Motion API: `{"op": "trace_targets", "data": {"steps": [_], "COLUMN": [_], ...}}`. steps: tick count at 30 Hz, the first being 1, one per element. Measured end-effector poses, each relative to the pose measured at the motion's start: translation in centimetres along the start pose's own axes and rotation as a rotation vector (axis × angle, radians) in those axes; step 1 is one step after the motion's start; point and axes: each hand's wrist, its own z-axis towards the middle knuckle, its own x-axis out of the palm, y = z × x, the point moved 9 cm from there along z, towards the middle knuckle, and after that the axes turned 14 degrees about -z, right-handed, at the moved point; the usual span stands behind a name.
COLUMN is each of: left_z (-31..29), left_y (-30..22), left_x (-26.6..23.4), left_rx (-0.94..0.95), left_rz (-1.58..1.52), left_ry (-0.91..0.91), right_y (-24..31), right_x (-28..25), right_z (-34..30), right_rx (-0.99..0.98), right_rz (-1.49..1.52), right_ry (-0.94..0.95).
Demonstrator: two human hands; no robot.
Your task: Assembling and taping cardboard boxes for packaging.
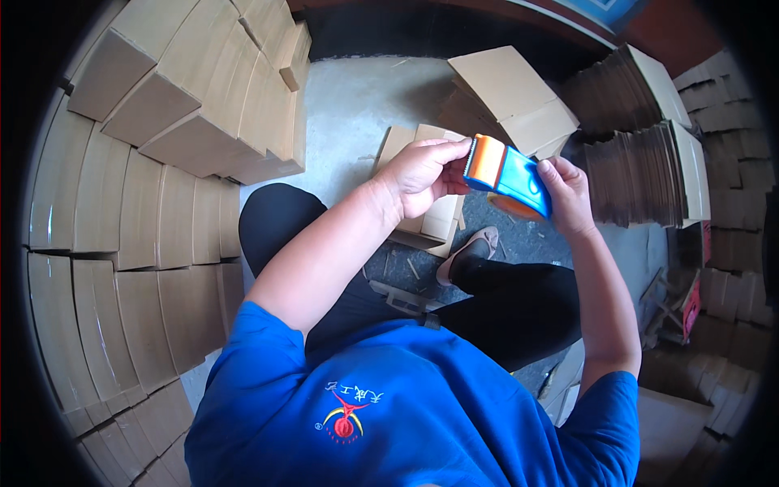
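Note:
A blue and orange tape dispenser (523, 180) with a toothed cutting edge is held up in front of me, above my knees. My right hand (568, 191) is closed on its blue end, thumb on top. At the toothed end, my left hand (418, 177) has its thumb against the edge and its other fingers curled below; whether they pinch a strip of tape is too fine to see. Part of the tape roll (517, 206) shows under the dispenser. Beneath my left hand stands a cardboard box (434, 230), partly hidden by the hand and forearm.
Stacked cartons (174, 215) form a wall on the left. Ahead, flattened cardboard (515, 89) leans at an angle. Bundles of flat cardboard sheets (629, 174) are piled at the right. Scraps lie on the dark floor (507, 243) by my shoe (471, 253).

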Motion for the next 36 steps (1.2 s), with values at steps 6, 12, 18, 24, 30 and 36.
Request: {"op": "trace_targets", "data": {"steps": [6, 12, 18, 24, 30, 36], "left_z": [0.4, -2.7, -0.4, 0.7, -1.2, -1.8], "left_y": [2.9, 3.0, 5.1, 9.6, 11.0, 11.2], "left_x": [-13.2, -23.7, -26.1, -28.6, -24.8, -34.7], "left_rx": [-0.011, -0.011, 0.023, 0.142, -0.081, -0.037], "left_rz": [0.244, 0.254, 0.36, 0.142, 0.274, 0.495], "left_ry": [-0.427, -0.719, -0.726, -0.759, -1.055, -1.091], "right_y": [-1.0, -7.3, -11.5, -14.0, -15.7, -13.8], "right_x": [8.2, 8.2, 8.7, 9.9, 9.5, 12.2], "right_z": [-0.2, -2.4, -2.9, -3.4, -3.7, -2.2], "right_rx": [0.092, 0.126, 0.213, 0.219, 0.216, 0.141], "right_rz": [-0.51, -0.673, -0.607, -0.628, -0.628, -0.667], "right_ry": [0.326, 0.497, 0.526, 0.606, 0.613, 0.672]}}
